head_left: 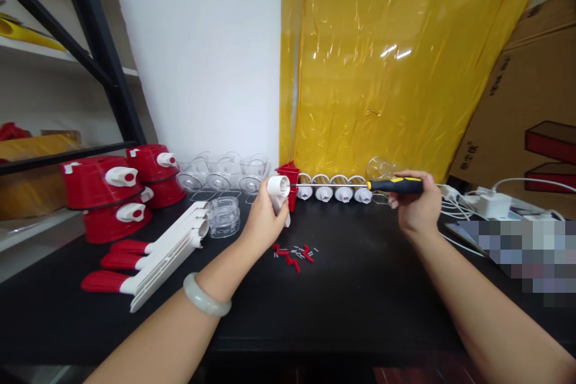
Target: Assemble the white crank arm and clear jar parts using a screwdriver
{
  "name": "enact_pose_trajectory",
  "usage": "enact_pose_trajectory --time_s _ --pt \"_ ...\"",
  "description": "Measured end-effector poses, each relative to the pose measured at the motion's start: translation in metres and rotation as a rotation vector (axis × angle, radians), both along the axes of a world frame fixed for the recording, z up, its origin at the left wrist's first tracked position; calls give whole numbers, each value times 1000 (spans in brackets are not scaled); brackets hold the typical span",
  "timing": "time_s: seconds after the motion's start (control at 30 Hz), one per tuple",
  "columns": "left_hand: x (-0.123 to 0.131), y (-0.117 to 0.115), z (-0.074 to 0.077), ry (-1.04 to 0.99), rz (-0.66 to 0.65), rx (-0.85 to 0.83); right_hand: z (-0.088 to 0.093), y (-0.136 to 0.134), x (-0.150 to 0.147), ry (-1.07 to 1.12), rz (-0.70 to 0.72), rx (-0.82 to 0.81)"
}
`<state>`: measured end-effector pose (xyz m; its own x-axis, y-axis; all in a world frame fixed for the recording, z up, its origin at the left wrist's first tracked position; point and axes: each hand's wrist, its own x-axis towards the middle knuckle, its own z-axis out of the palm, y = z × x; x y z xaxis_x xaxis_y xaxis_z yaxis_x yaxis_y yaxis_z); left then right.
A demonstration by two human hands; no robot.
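My left hand (263, 216) is closed around a white plastic part with a round, open tube end (278, 186). In my right hand (418, 204) is a long screwdriver (396, 185) with a black and yellow handle, held level. Its thin shaft points left, and the tip is at the tube end; whether it touches a screw inside cannot be made out. Below my left hand, small red plastic pieces (291, 262) and several loose screws (297, 252) lie on the black table (360, 294). A red plastic part (290, 174) stands just behind the white one.
At left are red housings (108, 183) and white parts with red handles (166, 258). Clear cups (220, 171) and stacked clear rings (224, 216) stand nearby. Metal grater drums (323, 186) line the back. Chargers and cables (492, 204) lie at right, beside a cardboard box (517, 90).
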<state>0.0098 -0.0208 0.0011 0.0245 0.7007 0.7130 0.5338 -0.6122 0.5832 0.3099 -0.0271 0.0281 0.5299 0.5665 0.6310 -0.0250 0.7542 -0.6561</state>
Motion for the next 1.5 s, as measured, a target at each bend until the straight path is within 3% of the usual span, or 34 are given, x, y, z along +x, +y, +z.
enact_pose_trajectory --time_s 0.13,0.53,0.73,1.13,1.33,1.5 --pt "0 -1 0 0 1 1 -1 2 3 7 41 117" --pt "0 -2 1 16 -2 2 1 -2 0 -13 -52 -54" --pt "1 -3 2 14 -13 -6 -1 4 5 33 53 86" --pt "0 -2 1 35 -21 6 2 -2 1 -13 -70 -22" --pt "1 -4 2 48 -8 1 -1 3 5 1 28 108" --pt "1 -4 1 51 -19 3 0 2 5 7 -26 88"
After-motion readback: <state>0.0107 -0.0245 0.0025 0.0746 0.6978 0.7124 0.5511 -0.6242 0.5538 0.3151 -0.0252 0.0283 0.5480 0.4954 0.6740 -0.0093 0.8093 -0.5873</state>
